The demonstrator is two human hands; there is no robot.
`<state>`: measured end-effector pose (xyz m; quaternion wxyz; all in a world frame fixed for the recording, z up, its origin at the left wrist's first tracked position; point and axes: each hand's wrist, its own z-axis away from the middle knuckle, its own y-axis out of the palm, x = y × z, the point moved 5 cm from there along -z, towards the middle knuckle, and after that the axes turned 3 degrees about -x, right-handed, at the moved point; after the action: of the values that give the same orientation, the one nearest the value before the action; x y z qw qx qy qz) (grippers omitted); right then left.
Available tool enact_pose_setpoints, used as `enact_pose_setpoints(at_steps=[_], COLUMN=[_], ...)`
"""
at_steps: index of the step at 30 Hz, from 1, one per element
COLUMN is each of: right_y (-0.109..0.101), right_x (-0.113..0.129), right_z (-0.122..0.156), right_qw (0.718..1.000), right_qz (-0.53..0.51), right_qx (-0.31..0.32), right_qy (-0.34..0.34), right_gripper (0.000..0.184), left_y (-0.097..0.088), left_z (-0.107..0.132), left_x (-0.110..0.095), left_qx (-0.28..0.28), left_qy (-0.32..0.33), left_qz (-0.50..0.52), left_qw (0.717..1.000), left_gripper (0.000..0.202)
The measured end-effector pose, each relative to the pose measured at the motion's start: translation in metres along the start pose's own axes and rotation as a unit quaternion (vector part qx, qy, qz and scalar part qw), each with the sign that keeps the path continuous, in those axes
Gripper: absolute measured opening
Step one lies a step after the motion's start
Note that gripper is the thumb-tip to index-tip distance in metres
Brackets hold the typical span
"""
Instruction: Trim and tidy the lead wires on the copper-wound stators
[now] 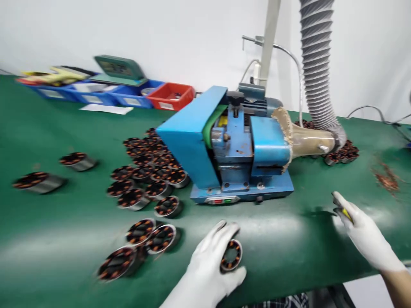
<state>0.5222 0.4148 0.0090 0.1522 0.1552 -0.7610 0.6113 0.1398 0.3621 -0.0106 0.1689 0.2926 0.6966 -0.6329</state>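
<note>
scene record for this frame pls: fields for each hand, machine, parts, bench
left hand: gloved left hand grips one wound stator
right hand: gloved right hand pinches a small yellow item, kind unclear
machine: blue bench machine, ribbed hose joined at its right end
parts: loose stators lying left of machine
bench: green mat; bins at back

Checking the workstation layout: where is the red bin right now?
The red bin sits at the back of the green table, right of the blue bins, just left of the blue machine.
</note>
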Motion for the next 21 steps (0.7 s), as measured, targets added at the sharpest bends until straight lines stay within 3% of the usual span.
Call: enact_pose_setpoints(at_steps=[2,4,6,8,11,14,16,17,19,21], right_y=[0.022,0.038,0.048,0.051,0.047,0.039,0.028,0.022,0.012,0.009], right_x=[0.009,0.016,0.027,0.046,0.091,0.152,0.189,0.204,0.224,0.235], right_z=[0.018,0.028,0.033,0.036,0.043,0.051,0.051,0.048,0.042,0.037], right_qw=[0.996,0.984,0.973,0.978,0.995,0.97,0.938,0.921,0.888,0.864], right_qz=[0.073,0.163,0.217,0.189,0.016,-0.161,-0.251,-0.293,-0.361,-0.41], right_qx=[0.022,0.012,-0.004,-0.016,-0.004,0.059,0.093,0.101,0.118,0.138], right_qy=[-0.048,-0.069,-0.076,-0.081,-0.098,-0.172,-0.22,-0.238,-0.258,-0.256], right_gripper=[0.05,0.05,0.048,0.044,0.038,0.038,0.044,0.044,0.038,0.026], left_y=[-0.004,-0.005,0.001,0.015,0.026,0.017,0.003,-0.004,-0.014,-0.017], left_z=[-0.006,-0.011,-0.012,-0.008,-0.003,-0.002,-0.001,0.0,0.003,0.007], left_x=[-0.006,-0.01,-0.011,-0.013,-0.024,-0.046,-0.063,-0.07,-0.077,-0.077], left_qx=[0.031,0.026,0.026,0.048,0.085,0.118,0.141,0.148,0.155,0.156], left_qy=[-0.012,-0.072,-0.15,-0.224,-0.268,-0.242,-0.202,-0.181,-0.16,-0.152], left_qz=[0.018,0.064,0.185,0.36,0.524,0.643,0.7,0.705,0.684,0.622], left_qw=[0.999,0.995,0.971,0.904,0.804,0.717,0.67,0.669,0.694,0.752], left_gripper=[0.049,0.047,0.046,0.045,0.05,0.063,0.059,0.052,0.043,0.043])
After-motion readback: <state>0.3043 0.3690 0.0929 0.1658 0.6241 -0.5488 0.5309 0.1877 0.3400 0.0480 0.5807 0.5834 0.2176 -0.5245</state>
